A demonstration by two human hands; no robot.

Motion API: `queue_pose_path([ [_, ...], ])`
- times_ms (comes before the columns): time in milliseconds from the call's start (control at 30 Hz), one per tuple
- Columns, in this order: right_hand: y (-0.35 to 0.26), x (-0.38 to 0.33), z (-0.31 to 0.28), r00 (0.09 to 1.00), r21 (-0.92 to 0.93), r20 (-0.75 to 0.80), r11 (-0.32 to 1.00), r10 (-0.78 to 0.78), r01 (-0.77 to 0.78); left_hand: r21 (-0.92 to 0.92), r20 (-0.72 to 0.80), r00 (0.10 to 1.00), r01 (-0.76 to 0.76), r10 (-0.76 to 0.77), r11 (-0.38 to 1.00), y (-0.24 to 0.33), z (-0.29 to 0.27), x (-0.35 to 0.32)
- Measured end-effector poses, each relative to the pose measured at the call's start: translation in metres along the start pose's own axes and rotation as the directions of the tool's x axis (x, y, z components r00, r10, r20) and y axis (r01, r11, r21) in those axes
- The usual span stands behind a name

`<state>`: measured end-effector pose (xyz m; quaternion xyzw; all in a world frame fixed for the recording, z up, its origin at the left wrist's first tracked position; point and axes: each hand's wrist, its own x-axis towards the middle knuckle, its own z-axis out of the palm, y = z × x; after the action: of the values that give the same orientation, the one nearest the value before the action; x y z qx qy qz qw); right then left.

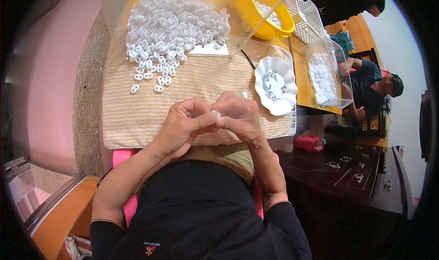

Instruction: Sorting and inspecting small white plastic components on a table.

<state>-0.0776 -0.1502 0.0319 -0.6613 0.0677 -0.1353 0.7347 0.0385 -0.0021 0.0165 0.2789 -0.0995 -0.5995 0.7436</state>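
My left hand [180, 128] and my right hand [238, 118] meet over the near part of the table, fingers pinched together. Between the fingertips is a small white plastic piece [216, 114], mostly hidden by the fingers. Beyond my hands lies a big heap of white oval plastic pieces with two holes [173, 29], several of them spread loose toward me. To the right stands a white wavy-rimmed dish [285, 103] with many small grey metal parts [274, 83] in it. A tiny white piece [244, 95] rests on the cloth just left of the dish.
A striped towel [132, 116] covers the table. A flat white slab [210, 49] and a thin black rod [248, 59] lie there. Behind are a yellow basin [256, 29] and a white perforated basket [305, 15]. At right, a person [372, 86] works by a clear bin [339, 88].
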Motion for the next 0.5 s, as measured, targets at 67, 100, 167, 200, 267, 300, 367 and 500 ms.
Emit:
queue_pose_path([
  [67, -0.006, -0.001, 0.001, 0.999, 0.016, 0.041, 1.000, -0.009, 0.009, 0.005, 0.003, 1.000, 0.008, -0.008, 1.000, -0.002, -0.001, 0.000],
  [100, -0.003, -0.002, -0.002, 0.998, -0.011, 0.051, 1.000, -0.024, 0.025, 0.007, -0.003, 1.000, 0.017, -0.017, 1.000, -0.003, -0.001, 0.000],
  [167, -0.002, -0.002, -0.003, 0.997, -0.044, 0.057, 0.998, -0.047, 0.049, -0.004, -0.006, 1.000, 0.020, -0.020, 1.000, -0.004, 0.001, 0.002],
  [200, -0.003, -0.003, -0.001, 1.000, -0.019, 0.027, 1.000, -0.003, 0.003, -0.019, -0.018, 1.000, 0.025, -0.025, 0.999, -0.004, 0.001, 0.003],
  [267, -0.001, -0.002, -0.001, 0.999, 0.004, 0.000, 0.999, 0.035, -0.035, -0.020, -0.028, 0.999, 0.024, -0.024, 1.000, -0.005, -0.001, 0.004],
  [300, 0.002, -0.002, -0.004, 0.998, 0.008, 0.006, 0.998, 0.067, -0.067, -0.026, -0.045, 0.999, 0.025, -0.026, 0.999, -0.004, -0.002, 0.005],
  [367, 0.002, 0.000, -0.006, 0.995, 0.007, 0.012, 0.995, 0.100, -0.100, -0.021, -0.039, 0.998, 0.046, -0.047, 0.999, -0.001, -0.003, 0.005],
  [500, -0.005, 0.000, -0.011, 0.988, 0.027, 0.066, 0.989, 0.142, -0.144, 0.002, -0.039, 0.994, 0.098, -0.097, 0.995, -0.002, -0.002, 0.004],
])
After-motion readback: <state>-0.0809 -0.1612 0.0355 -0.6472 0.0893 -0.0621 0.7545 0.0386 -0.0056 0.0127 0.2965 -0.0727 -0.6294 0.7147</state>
